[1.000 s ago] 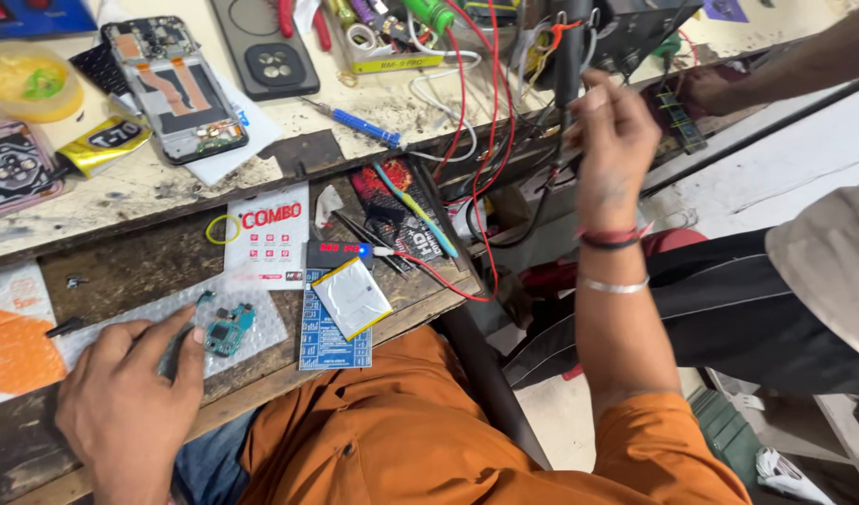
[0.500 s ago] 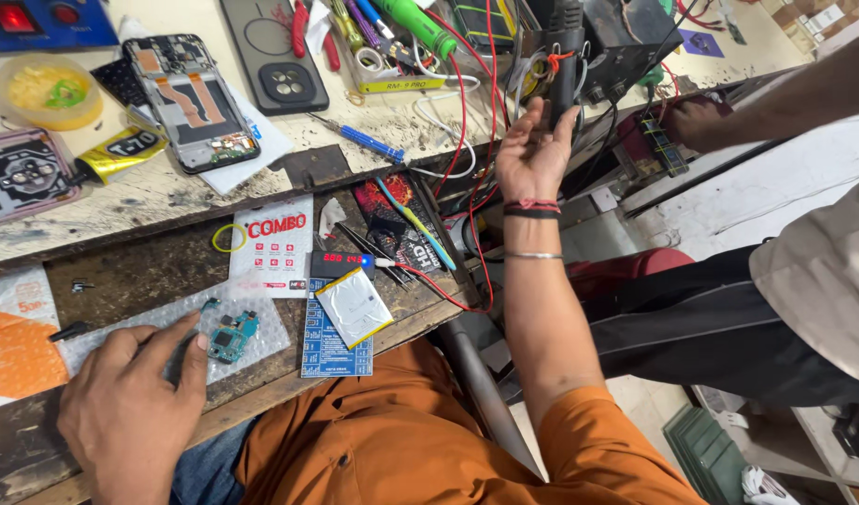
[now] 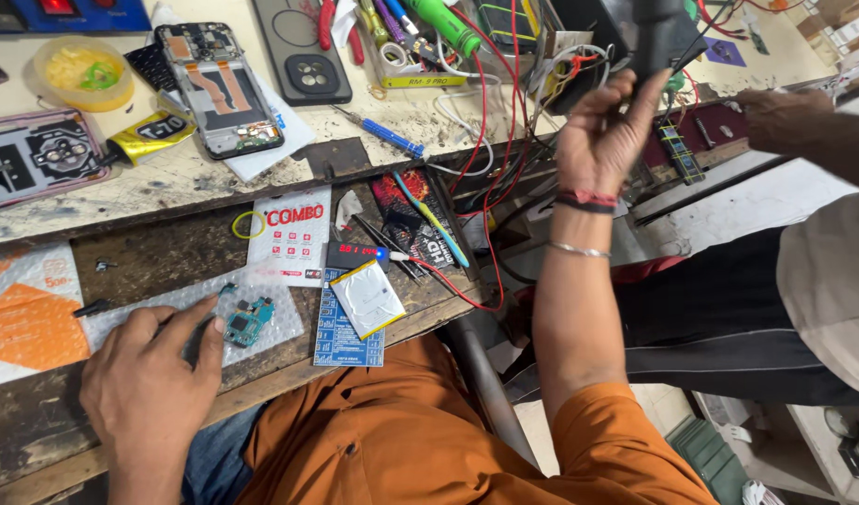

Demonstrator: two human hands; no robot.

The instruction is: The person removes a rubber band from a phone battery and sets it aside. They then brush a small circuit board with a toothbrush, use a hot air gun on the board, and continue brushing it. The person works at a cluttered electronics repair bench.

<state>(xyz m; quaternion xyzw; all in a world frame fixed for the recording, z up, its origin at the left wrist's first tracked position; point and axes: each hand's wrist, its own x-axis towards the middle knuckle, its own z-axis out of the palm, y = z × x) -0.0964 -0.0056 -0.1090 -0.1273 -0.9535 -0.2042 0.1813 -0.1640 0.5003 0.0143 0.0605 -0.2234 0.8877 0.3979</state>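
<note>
Left hand (image 3: 153, 374) rests flat, fingers (image 3: 181, 325) spread loosely on the bubble-wrap sheet (image 3: 158, 309), gripping nothing. Small teal circuit board (image 3: 249, 323) lies just beyond the fingertips, on the same sheet. Right hand (image 3: 605, 136) raised, fingers closed around a dark handle-shaped tool (image 3: 658, 33). Silver battery pouch (image 3: 367, 297) lies farther right, on a blue card (image 3: 340, 327).

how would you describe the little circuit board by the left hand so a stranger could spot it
Start at the dark wooden lower shelf of the workbench, in front of the person. On it lies a sheet of clear bubble wrap, pinned by the left hand. The small teal circuit board sits on that sheet by the fingers, the only bare teal board there.
</note>
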